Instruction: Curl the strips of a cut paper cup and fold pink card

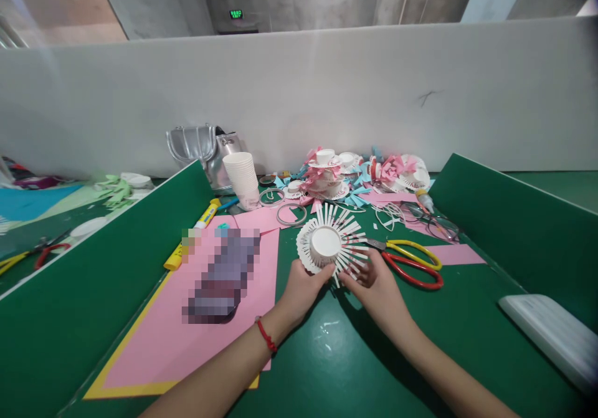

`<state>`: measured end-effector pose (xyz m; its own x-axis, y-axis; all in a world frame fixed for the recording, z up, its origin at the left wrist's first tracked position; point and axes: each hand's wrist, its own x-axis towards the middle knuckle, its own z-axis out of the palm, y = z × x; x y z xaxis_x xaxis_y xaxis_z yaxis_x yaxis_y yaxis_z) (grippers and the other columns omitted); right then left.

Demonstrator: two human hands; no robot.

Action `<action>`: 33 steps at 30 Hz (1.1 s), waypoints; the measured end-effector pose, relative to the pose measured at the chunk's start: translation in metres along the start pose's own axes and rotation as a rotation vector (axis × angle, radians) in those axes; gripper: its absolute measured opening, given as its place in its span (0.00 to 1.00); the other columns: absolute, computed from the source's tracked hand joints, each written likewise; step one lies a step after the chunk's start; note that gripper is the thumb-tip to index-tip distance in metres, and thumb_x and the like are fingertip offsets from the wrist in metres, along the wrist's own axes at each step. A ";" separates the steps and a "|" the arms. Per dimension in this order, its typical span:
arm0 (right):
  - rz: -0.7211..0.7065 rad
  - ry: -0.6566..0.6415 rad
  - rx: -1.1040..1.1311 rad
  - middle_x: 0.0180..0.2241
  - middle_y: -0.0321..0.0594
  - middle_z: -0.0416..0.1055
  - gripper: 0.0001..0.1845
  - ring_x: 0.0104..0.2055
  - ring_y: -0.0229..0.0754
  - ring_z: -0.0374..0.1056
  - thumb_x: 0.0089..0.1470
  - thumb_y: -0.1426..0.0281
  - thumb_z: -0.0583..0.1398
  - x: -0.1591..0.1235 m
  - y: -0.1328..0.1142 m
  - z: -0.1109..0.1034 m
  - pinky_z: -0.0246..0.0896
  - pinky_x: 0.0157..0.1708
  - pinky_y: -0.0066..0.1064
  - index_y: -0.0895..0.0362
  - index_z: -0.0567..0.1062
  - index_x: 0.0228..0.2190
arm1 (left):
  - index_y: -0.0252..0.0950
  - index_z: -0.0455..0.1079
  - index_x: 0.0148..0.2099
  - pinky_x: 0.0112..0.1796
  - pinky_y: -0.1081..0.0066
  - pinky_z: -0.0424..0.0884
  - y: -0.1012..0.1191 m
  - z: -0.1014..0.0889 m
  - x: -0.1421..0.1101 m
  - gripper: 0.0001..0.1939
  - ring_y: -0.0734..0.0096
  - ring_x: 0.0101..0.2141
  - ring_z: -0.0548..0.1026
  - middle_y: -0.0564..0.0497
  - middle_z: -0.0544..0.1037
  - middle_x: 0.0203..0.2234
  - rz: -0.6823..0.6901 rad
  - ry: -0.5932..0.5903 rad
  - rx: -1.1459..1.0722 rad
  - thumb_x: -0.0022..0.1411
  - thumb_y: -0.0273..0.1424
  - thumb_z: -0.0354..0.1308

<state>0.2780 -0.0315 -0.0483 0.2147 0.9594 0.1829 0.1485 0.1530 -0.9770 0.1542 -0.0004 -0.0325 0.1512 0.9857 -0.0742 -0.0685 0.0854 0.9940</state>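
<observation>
A white paper cup, upside down with its wall cut into strips that fan outward, rests on the green table. My left hand, with a red cord at the wrist, pinches the strips on the cup's left side. My right hand grips strips on its lower right. Both hands are closed on the cup's fringe.
Red and yellow scissors lie just right of my right hand. Pink paper on yellow paper covers the left. A stack of white cups, a silver bag, glue sticks, rings and finished paper flowers sit behind. Green dividers stand either side.
</observation>
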 end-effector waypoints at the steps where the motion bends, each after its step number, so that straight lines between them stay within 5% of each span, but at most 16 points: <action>1: -0.086 0.049 -0.116 0.35 0.43 0.68 0.20 0.32 0.43 0.68 0.42 0.69 0.60 0.000 -0.003 -0.002 0.65 0.32 0.36 0.56 0.61 0.39 | 0.31 0.67 0.22 0.23 0.76 0.59 -0.001 0.000 0.001 0.05 0.78 0.19 0.61 0.58 0.66 0.14 0.013 0.011 0.006 0.43 0.27 0.59; 4: -0.492 0.165 -0.519 0.42 0.49 0.62 0.25 0.43 0.48 0.62 0.42 0.70 0.61 -0.001 -0.012 -0.010 0.58 0.40 0.42 0.57 0.61 0.44 | 0.31 0.66 0.22 0.23 0.76 0.59 -0.003 -0.002 0.002 0.07 0.78 0.19 0.61 0.57 0.66 0.14 0.042 0.025 0.023 0.44 0.30 0.59; 7: -0.752 0.022 -0.850 0.43 0.46 0.64 0.15 0.45 0.50 0.59 0.43 0.73 0.61 -0.002 -0.018 -0.013 0.53 0.42 0.43 0.54 0.68 0.37 | 0.31 0.67 0.24 0.24 0.76 0.60 -0.003 -0.002 0.003 0.07 0.77 0.20 0.62 0.57 0.68 0.16 0.061 0.023 0.026 0.45 0.31 0.59; 15: -0.863 -0.004 -0.959 0.35 0.40 0.70 0.05 0.38 0.42 0.62 0.51 0.75 0.55 -0.003 -0.018 -0.007 0.49 0.38 0.36 0.56 0.70 0.27 | 0.30 0.69 0.27 0.27 0.74 0.64 -0.004 -0.002 0.003 0.08 0.75 0.22 0.66 0.52 0.73 0.21 0.081 0.018 0.075 0.46 0.32 0.59; 26: -0.492 -0.022 -0.743 0.36 0.45 0.66 0.05 0.39 0.46 0.62 0.50 0.75 0.52 -0.003 -0.006 -0.005 0.56 0.34 0.36 0.57 0.67 0.28 | 0.28 0.70 0.33 0.31 0.74 0.65 0.001 0.002 -0.005 0.12 0.70 0.28 0.69 0.48 0.75 0.27 0.186 -0.064 0.244 0.51 0.33 0.54; 33: -0.188 -0.068 -0.390 0.24 0.38 0.68 0.03 0.28 0.41 0.64 0.47 0.72 0.54 0.001 -0.007 -0.005 0.58 0.30 0.32 0.57 0.67 0.24 | 0.27 0.70 0.36 0.33 0.73 0.65 -0.001 0.001 -0.005 0.13 0.69 0.30 0.70 0.46 0.76 0.30 0.164 -0.071 0.243 0.50 0.33 0.56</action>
<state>0.2822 -0.0330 -0.0403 0.0871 0.9390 0.3328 0.5354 0.2376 -0.8105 0.1550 -0.0052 -0.0333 0.2264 0.9702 0.0859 0.1392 -0.1195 0.9830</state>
